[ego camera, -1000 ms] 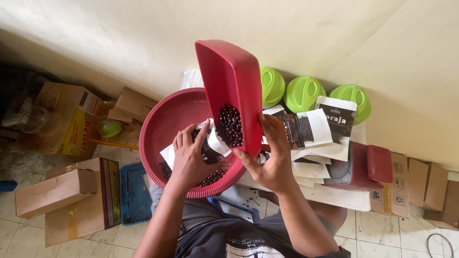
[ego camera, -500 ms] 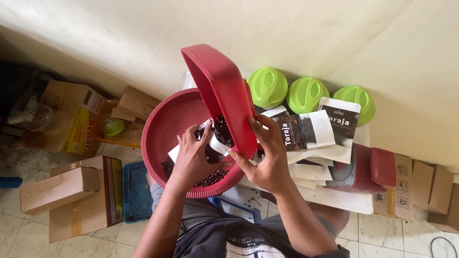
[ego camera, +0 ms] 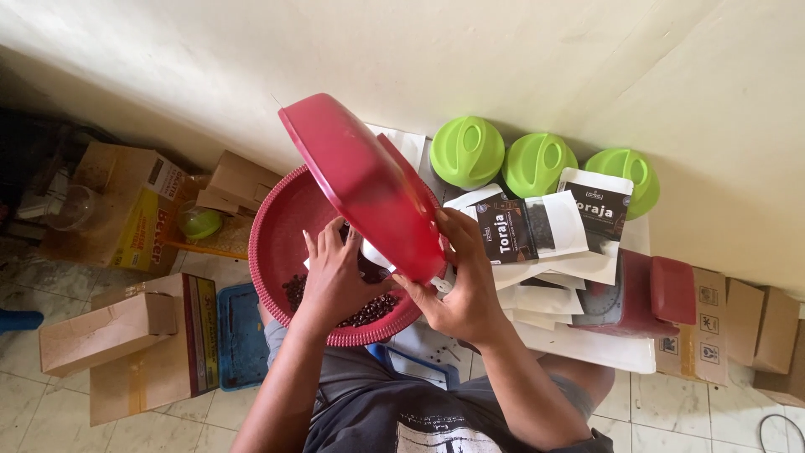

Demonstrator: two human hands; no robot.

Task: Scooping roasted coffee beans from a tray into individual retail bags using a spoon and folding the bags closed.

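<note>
1. The red scoop tray [ego camera: 365,180] is a flat-bottomed plastic pan with a raised rim, tipped steeply so that its underside faces me and its lower corner points down over the red basket [ego camera: 285,243].
2. The basket is round with a woven-looking rim, and it sits in front of my lap, just above my knees. Dark coffee beans [ego camera: 369,310] lie in its bottom, partly hidden by my hands.
3. My right hand [ego camera: 465,281] holds the tray's lower edge. Its fingers [ego camera: 449,226] curl up over the rim and the thumb presses on the near side, so they are clamped on the tray.
4. My left hand [ego camera: 335,277] is inside the basket under the tray's low corner. Its fingers are spread slightly and wrapped around a white pouch [ego camera: 375,254], of which only a sliver shows. I cannot tell how firmly they grip it.
5. To my right, a stack of white pouches [ego camera: 553,252] with dark labels lies on a white board, close beside my right hand.
6. Behind the stack, three green lids [ego camera: 537,164] stand in a row against the wall.
7. Cardboard boxes [ego camera: 105,331] rest on the tiled floor to my left, well apart from the basket.
</note>
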